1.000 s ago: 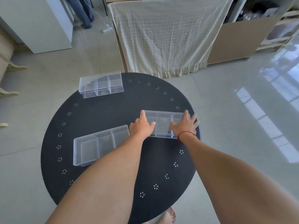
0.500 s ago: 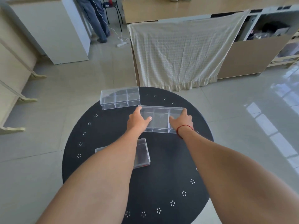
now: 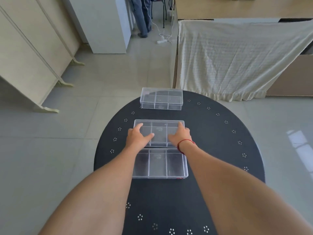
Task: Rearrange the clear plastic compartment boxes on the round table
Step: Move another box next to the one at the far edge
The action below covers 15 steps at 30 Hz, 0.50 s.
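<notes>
Three clear plastic compartment boxes lie in a line on the round black table (image 3: 220,150). The far box (image 3: 161,98) sits at the table's back edge. My left hand (image 3: 138,136) grips the left end of the middle box (image 3: 159,131), and my right hand (image 3: 180,135), with a red string on its wrist, grips the right end. The near box (image 3: 160,162) lies just behind my wrists, its back edge touching or almost touching the middle box.
A cream cloth (image 3: 237,58) drapes over a cabinet behind the table on the right. On the left stand folding panels (image 3: 33,53) and a white cabinet (image 3: 105,22). A person's legs (image 3: 142,16) and a power strip (image 3: 162,40) are on the floor far back.
Both hands carried the middle box from the table's right side to its centre line between the other two boxes. The camera view swung, so the boxes now line up front to back.
</notes>
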### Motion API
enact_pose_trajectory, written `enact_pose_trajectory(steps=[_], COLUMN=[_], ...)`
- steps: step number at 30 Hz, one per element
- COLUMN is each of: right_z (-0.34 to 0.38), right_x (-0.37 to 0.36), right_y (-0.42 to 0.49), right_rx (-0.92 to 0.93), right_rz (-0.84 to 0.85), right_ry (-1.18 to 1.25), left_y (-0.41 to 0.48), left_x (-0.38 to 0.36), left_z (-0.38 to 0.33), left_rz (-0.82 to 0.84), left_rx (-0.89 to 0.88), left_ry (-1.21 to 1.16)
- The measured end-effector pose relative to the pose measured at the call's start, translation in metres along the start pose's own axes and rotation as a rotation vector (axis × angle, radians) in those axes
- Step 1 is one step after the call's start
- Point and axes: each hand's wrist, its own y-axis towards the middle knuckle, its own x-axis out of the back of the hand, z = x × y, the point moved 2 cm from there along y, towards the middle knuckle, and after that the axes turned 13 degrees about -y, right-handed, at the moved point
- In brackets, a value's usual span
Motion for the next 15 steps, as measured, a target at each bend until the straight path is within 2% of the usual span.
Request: enact_pose_trajectory(steps=[5,8,12,15], right_z=[-0.006,-0.008,-0.001,0.005], right_x=[-0.012,-0.012,-0.004,-0.006], right_y=[0.002,0.002,-0.001,0.000], right_rx=[-0.010,-0.003,0.132,0.224], right_rz=[0.031,0.025,-0.092,-0.071], right_ry=[-0.045,-0.158,-0.316,-0.324], left_y=[0.005,0.003,-0.002,-0.002], left_x=[-0.004,-0.001,0.002,-0.005], left_z=[0.014,0.014,0.000,-0.003], left_rz=[0.087,0.041,-0.003,0.064], left_rx=[0.032,-0.020,-0.212,-0.207], left_ry=[0.033,0.126,0.272,0.321])
